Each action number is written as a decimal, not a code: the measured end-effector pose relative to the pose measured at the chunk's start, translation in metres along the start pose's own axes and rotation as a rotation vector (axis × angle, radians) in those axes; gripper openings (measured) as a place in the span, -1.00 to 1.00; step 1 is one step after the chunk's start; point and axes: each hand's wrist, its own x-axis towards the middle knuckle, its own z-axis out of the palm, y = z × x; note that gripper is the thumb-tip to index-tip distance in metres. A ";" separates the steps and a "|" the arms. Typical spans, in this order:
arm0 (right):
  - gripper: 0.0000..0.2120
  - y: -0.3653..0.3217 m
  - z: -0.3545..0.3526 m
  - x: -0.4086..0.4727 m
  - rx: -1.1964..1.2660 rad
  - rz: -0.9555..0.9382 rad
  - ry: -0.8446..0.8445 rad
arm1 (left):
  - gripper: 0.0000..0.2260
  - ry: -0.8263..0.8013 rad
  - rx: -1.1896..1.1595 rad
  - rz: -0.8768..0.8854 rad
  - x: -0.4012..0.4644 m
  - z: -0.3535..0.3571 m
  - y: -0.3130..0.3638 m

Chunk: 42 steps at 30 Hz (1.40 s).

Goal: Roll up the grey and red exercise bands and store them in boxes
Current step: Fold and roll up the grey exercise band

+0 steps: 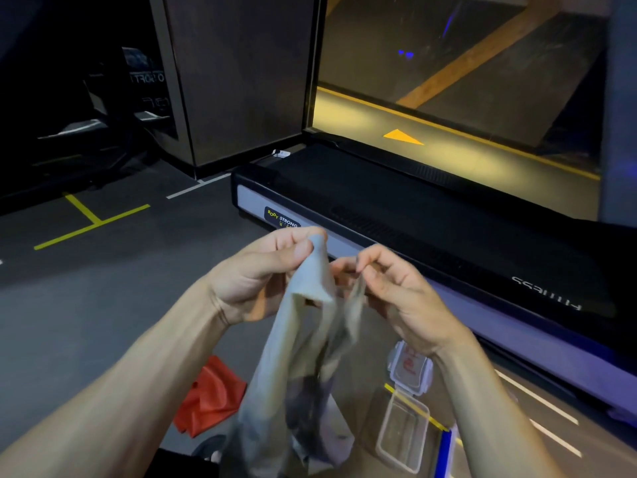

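Observation:
The grey exercise band (pixel 303 357) hangs loose and crumpled from both of my hands at the middle of the view. My left hand (pixel 262 274) pinches its top corner between thumb and fingers. My right hand (pixel 393 288) pinches another edge of the same band just to the right, fingers curled. The red band (pixel 210 398) lies bunched on the floor below my left forearm. A clear plastic box (pixel 403 432) stands open on the floor at lower right, with its lid (pixel 410 369) lying just beyond it.
A black treadmill (pixel 413 208) with a "Body Strong" label runs across the floor ahead and to the right. Yellow and white tape lines (pixel 93 222) mark the dark floor on the left. A blue-edged object (pixel 444 450) sits beside the box.

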 end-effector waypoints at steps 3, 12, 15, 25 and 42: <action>-0.90 -0.003 0.000 -0.001 0.139 -0.052 0.060 | -0.75 0.172 0.225 -0.037 -0.001 -0.004 -0.001; -0.95 -0.017 0.008 0.000 0.305 -0.140 -0.001 | -0.61 0.256 0.420 -0.128 -0.008 -0.017 -0.003; -0.93 -0.017 0.010 -0.001 0.234 -0.140 -0.038 | -0.59 0.255 0.531 -0.199 -0.004 -0.015 -0.005; -0.95 -0.012 0.012 0.001 -0.385 -0.018 -0.039 | -0.82 0.327 0.879 -0.251 -0.003 -0.016 -0.008; -0.71 -0.032 -0.006 -0.004 0.214 -0.087 0.032 | -0.83 0.330 1.110 -0.380 -0.012 -0.037 -0.008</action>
